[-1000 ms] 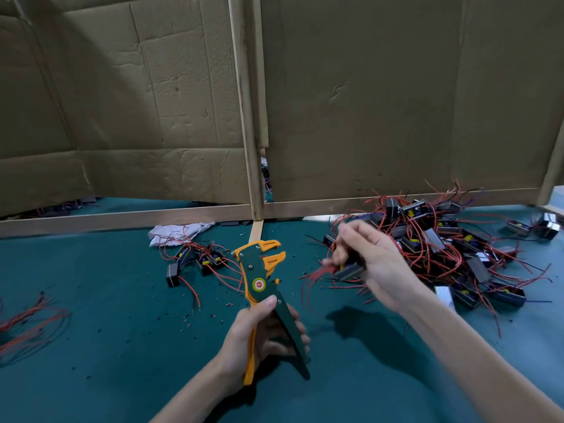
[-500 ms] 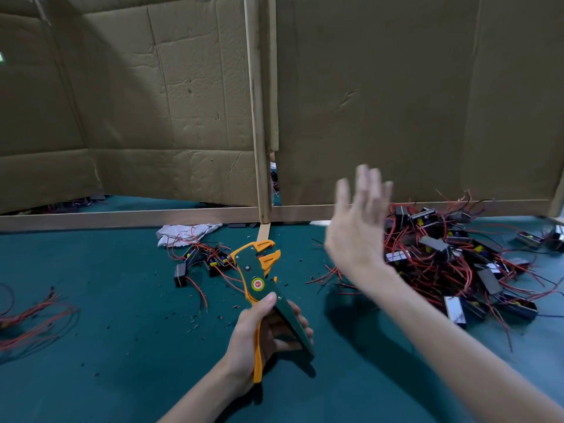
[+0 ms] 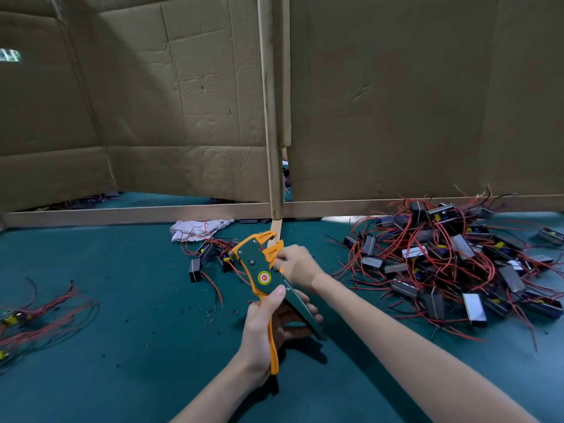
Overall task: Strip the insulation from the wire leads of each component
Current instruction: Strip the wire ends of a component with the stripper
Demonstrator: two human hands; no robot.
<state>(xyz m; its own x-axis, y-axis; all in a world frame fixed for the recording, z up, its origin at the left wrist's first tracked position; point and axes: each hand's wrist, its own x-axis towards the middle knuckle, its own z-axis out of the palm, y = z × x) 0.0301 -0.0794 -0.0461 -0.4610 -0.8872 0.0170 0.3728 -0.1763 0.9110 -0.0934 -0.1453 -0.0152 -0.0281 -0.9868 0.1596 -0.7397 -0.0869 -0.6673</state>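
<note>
Bench (image 3: 137,346): flat, covered in matte teal material, peppered with small dark flecks (image 3: 213,320) in front of the hands. Wire stripper (image 3: 254,267): dark green flat body, orange notched head and orange lower handle, round red-and-yellow dial at the pivot; held tilted, head pointing away from the person, above the bench centre. Left hand (image 3: 262,328): wrapped round both handles, thumb laid on the body just below the dial. Right hand (image 3: 300,265): fingers bent in against the orange head, touching it; whether they pinch anything cannot be told. Heap of components (image 3: 442,261): small boxy black and silver-faced blocks tangled in thin red leads, piled at the right, close beside the right forearm. Small cluster of components (image 3: 210,253): a few black blocks with red leads, just behind the stripper head. Bundle of red leads (image 3: 36,312): spread flat at the left edge, well apart from the hands. White cloth (image 3: 198,228): crumpled, against the back rail. Cardboard screen (image 3: 183,102): creased brown sheets, closing off the back. Wooden rail (image 3: 122,213) and upright post (image 3: 270,117): pale square-section timber framing the screen. Bare teal surface runs between the left bundle and the hands, and along the near edge.
</note>
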